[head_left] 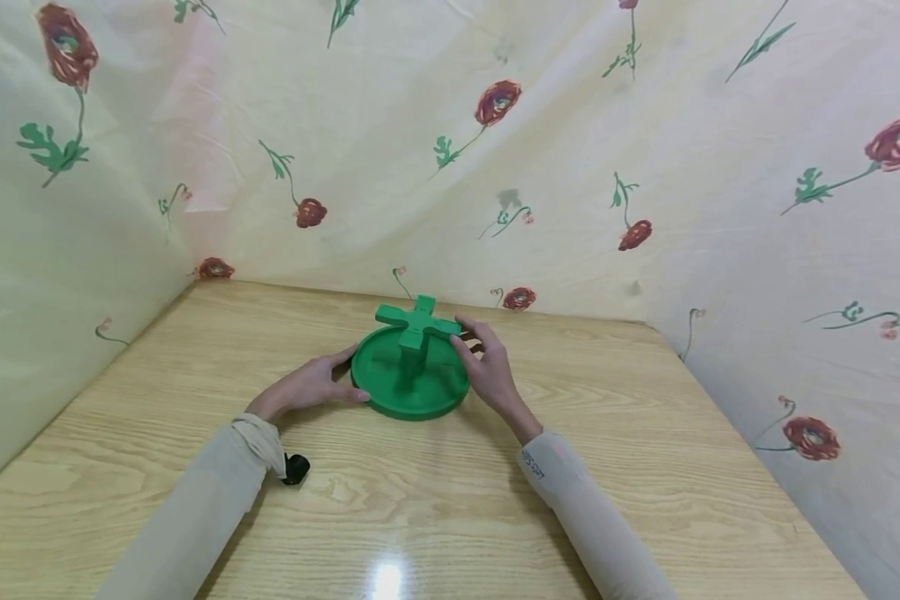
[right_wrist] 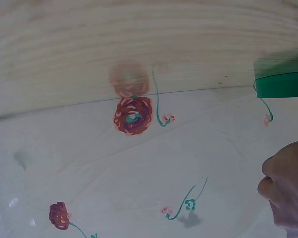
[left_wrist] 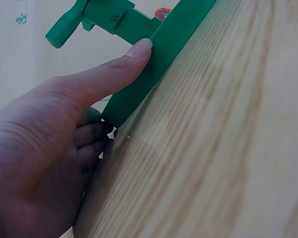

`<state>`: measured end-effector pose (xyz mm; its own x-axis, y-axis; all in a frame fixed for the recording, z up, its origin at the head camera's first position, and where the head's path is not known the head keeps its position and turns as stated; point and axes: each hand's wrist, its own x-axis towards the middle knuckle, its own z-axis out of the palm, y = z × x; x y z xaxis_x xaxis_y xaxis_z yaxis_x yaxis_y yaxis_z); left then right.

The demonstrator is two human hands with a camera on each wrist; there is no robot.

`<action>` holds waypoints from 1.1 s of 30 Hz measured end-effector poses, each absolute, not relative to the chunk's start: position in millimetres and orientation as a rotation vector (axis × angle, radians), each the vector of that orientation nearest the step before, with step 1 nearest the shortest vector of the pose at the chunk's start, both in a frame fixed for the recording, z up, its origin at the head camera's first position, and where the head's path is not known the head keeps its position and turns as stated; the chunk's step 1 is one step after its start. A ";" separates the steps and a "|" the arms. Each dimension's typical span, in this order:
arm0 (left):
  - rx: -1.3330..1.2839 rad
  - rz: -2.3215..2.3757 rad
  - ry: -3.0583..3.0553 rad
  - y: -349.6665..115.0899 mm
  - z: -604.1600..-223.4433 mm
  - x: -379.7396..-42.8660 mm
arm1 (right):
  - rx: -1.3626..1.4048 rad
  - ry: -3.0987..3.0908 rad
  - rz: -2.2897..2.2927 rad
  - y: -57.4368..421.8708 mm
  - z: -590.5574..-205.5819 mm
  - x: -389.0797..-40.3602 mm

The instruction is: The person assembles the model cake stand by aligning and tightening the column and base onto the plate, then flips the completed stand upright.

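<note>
A green round stand (head_left: 411, 408) rests on the wooden table, with a post rising from its dish-like base and a cross-shaped top (head_left: 418, 320). My left hand (head_left: 311, 387) grips the base's left edge, thumb at the near side and fingers farther round. In the left wrist view the thumb (left_wrist: 121, 69) presses the base's outer wall (left_wrist: 149, 74), and "35" is marked near the post's top. My right hand (head_left: 489, 367) holds the tip of the cross's right arm between thumb and fingers. Only part of that hand (right_wrist: 288, 186) shows in the right wrist view, beside the base (right_wrist: 283, 84).
The pale wooden table (head_left: 435, 500) runs back to a flower-printed cloth (head_left: 390, 150), which hangs behind it and along both sides. A small black object (head_left: 296, 469) sits at the left sleeve's cuff. Glare shows at the table's near edge.
</note>
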<state>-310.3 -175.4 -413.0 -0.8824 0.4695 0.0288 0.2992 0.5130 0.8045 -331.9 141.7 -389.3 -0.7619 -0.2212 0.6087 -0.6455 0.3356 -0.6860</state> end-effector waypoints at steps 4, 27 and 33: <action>0.669 1.292 2.566 -175.6 -412.6 -311.4 | 0.751 -2.182 1.429 141.5 -389.3 -328.8; 0.681 1.288 2.570 -175.6 -412.3 -309.3 | 0.790 -2.162 1.470 129.5 -363.0 -280.0; 0.687 1.299 2.563 -175.4 -413.0 -309.6 | 0.808 -2.165 1.464 127.4 -362.3 -275.5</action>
<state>-309.6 -175.4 -413.0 -0.8753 0.4817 0.0419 0.3186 0.5094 0.7994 -275.5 127.4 -362.3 -0.7512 -0.2374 0.6160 -0.6601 0.2830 -0.6959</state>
